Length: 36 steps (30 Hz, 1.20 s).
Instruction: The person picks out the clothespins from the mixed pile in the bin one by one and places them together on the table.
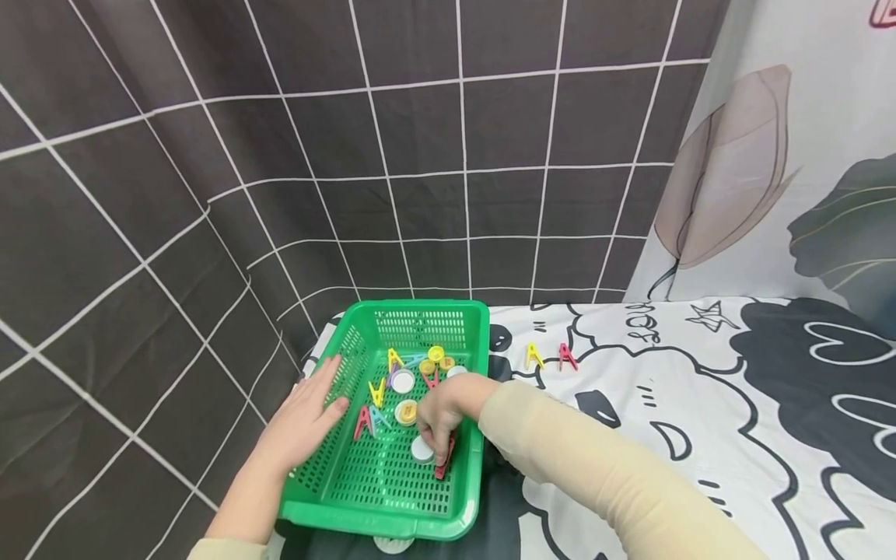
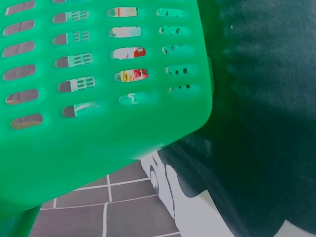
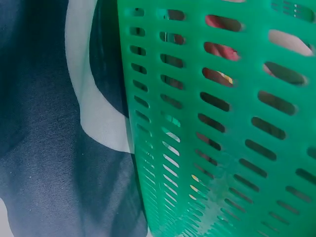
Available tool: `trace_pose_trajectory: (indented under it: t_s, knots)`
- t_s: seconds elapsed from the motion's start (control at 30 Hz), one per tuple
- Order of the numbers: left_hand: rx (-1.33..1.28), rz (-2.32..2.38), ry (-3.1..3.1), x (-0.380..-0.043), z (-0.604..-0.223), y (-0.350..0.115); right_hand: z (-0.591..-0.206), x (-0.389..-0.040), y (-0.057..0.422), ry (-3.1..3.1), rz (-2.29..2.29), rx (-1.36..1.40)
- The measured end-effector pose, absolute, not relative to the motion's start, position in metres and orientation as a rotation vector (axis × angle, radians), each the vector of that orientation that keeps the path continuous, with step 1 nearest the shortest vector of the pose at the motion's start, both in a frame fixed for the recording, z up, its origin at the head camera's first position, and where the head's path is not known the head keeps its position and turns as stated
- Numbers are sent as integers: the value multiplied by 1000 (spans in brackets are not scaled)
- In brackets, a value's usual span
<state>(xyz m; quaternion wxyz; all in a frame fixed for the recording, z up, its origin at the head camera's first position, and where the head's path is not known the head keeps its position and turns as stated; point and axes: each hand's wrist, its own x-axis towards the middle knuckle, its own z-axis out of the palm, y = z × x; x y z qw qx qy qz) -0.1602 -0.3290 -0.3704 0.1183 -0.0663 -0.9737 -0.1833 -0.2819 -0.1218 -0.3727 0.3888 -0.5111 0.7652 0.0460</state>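
on the left side of the green basket [image 1: 371, 523], left hand [image 1: 306, 414] lies straight-fingered, likely to steady it, white cap [image 1: 421, 449] sits inside, right hand [image 1: 446, 408] pinches red clip [image 1: 442, 470] near the basket's right side, probably fingertip-held because it's small, with yellow clip [image 1: 533, 355] and pinkish clip [image 1: 567, 357] outside on the cloth [image 1: 700, 369]

Ahead of me and along my left hangs a dark grey cloth [image 1: 413, 132], ruled with white lines into big squares, its grid bending where the cloth folds. Towards my right it meets a pale curtain [image 1: 840, 93] printed with a brownish-pink leaf [image 1: 742, 163] and a grey-green leaf [image 1: 850, 218]. Below me spreads a black-and-white sheet [image 1: 630, 365] with cartoon outlines. The light is even.
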Motion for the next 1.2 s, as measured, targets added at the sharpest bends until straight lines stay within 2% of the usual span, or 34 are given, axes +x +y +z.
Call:
trace_pose_trajectory:
  t_s: [0.67,0.97,1.2]
  knots:
    - [-218,-497,-2856,-161,-370,-328,-367,-291,-114,1918,-420,-1406]
    - [-213,-498,-2862,-159,-370,-327,-352,-310,-91,2100,-795,-1470]
    - [-205,-500,-2870,-160,-370,-328,-348,-335,-59,2356,-1071,-1390]
